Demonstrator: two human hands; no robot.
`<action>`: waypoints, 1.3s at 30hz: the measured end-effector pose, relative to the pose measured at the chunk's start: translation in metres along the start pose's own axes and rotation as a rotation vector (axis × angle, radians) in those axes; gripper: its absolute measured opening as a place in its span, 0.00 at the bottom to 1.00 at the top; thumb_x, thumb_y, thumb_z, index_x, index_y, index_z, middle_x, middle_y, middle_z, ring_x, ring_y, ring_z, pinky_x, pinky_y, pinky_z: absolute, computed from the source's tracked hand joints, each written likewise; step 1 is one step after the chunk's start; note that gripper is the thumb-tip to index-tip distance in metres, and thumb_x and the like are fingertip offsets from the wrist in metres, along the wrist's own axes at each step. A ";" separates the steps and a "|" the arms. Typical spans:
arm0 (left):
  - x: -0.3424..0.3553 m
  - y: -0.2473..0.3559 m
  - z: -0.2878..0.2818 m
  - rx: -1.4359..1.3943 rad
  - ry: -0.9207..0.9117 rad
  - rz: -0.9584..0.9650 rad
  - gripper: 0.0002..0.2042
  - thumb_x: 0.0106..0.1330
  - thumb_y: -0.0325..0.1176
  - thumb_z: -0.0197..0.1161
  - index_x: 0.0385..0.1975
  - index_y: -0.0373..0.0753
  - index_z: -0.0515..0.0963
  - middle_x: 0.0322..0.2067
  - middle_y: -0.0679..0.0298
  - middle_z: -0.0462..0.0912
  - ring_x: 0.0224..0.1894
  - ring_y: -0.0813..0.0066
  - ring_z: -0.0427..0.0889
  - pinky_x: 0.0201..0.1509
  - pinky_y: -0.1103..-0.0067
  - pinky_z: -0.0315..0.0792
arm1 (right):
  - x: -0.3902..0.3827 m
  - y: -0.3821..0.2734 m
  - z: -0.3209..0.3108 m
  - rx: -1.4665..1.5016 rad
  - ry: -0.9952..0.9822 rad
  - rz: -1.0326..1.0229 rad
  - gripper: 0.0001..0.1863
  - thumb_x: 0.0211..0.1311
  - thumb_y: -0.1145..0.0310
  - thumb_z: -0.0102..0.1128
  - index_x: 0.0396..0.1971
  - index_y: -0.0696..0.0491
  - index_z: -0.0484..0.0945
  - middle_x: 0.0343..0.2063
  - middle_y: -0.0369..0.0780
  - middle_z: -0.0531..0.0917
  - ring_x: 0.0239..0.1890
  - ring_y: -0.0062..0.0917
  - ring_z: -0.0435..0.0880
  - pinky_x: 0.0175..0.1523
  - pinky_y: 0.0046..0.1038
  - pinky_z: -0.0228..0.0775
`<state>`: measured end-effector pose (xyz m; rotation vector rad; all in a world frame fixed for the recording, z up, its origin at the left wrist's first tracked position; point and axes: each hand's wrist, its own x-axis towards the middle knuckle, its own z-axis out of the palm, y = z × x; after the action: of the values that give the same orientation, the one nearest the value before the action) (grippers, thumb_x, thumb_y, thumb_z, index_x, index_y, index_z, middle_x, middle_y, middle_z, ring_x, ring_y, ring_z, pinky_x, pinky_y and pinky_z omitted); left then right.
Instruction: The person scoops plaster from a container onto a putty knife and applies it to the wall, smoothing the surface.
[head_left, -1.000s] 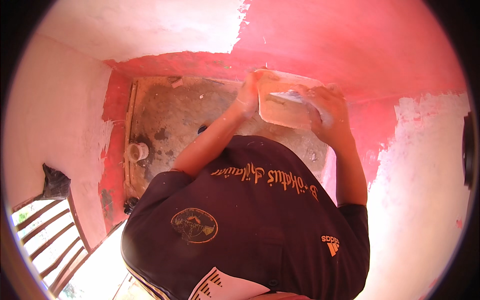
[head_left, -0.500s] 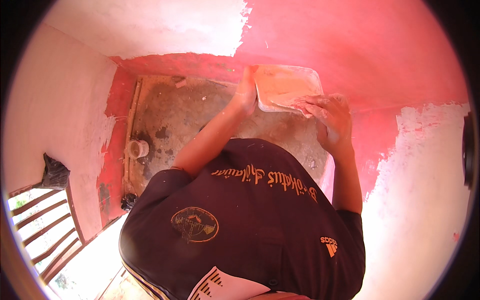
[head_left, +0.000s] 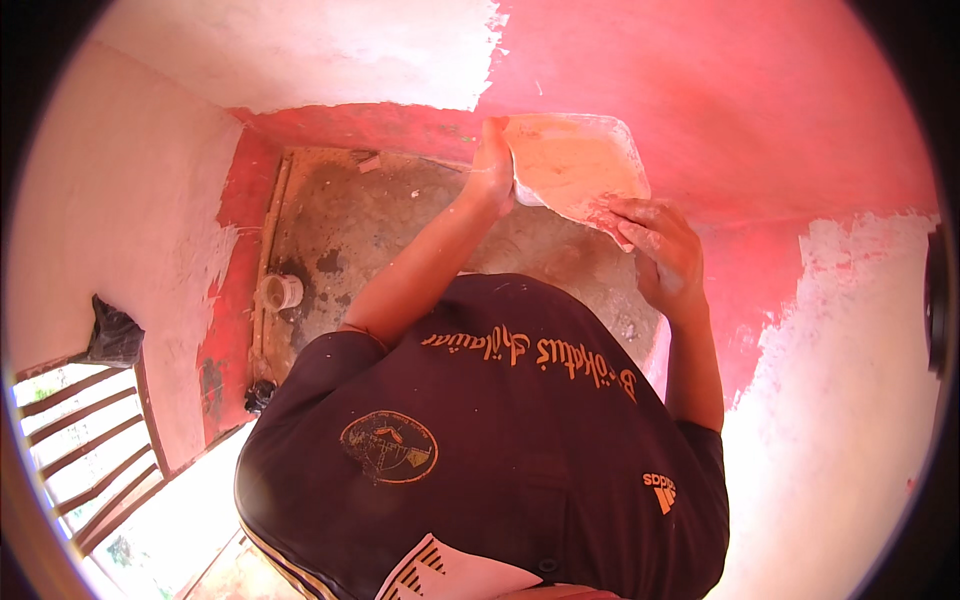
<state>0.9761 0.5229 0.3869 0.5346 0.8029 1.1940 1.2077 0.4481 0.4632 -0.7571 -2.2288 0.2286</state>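
Observation:
A shallow white-rimmed rectangular tray [head_left: 575, 150] is held up in front of me, its inside orange-pink in this light. My left hand [head_left: 492, 165] grips its left side, with the thumb side along the rim. At the tray's near right corner my right hand [head_left: 668, 245] has its fingers bent together over something flat and smeared with pinkish material [head_left: 608, 215]. Its exact kind cannot be made out. Pale smears coat the right fingers.
Beyond the tray stands a wall [head_left: 720, 110], red-pink with ragged white patches. On the stained floor [head_left: 370, 240] sits a small white bucket [head_left: 283, 292] at the left. A barred window [head_left: 90, 440] with a black plastic bag [head_left: 115, 333] above it is at lower left.
The tray's right part has tilted, and its near edge now slants down toward my right hand. My right hand has moved slightly down, staying at the tray's near right corner.

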 end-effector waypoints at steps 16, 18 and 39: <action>0.008 0.007 0.003 -0.064 0.054 -0.014 0.34 0.77 0.52 0.24 0.60 0.33 0.73 0.56 0.50 0.82 0.59 0.54 0.82 0.65 0.60 0.76 | -0.007 -0.016 0.004 0.061 0.024 -0.101 0.15 0.55 0.79 0.68 0.41 0.53 0.76 0.46 0.48 0.87 0.45 0.47 0.86 0.47 0.42 0.78; 0.009 0.009 0.004 -0.053 0.053 0.001 0.35 0.76 0.52 0.24 0.60 0.32 0.73 0.56 0.50 0.82 0.59 0.54 0.82 0.65 0.60 0.76 | -0.009 -0.018 0.008 0.073 0.042 -0.100 0.15 0.55 0.78 0.69 0.41 0.53 0.75 0.46 0.49 0.87 0.45 0.47 0.86 0.48 0.43 0.78; 0.010 0.009 -0.011 -0.049 0.137 0.129 0.33 0.73 0.52 0.31 0.65 0.33 0.69 0.61 0.53 0.78 0.64 0.56 0.76 0.68 0.62 0.71 | 0.005 0.040 0.039 0.799 0.969 0.788 0.11 0.71 0.79 0.60 0.49 0.59 0.72 0.44 0.42 0.84 0.45 0.25 0.85 0.47 0.29 0.81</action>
<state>0.9637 0.5348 0.3840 0.4734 0.8636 1.3773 1.1951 0.4861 0.4236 -0.9508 -0.7405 0.8522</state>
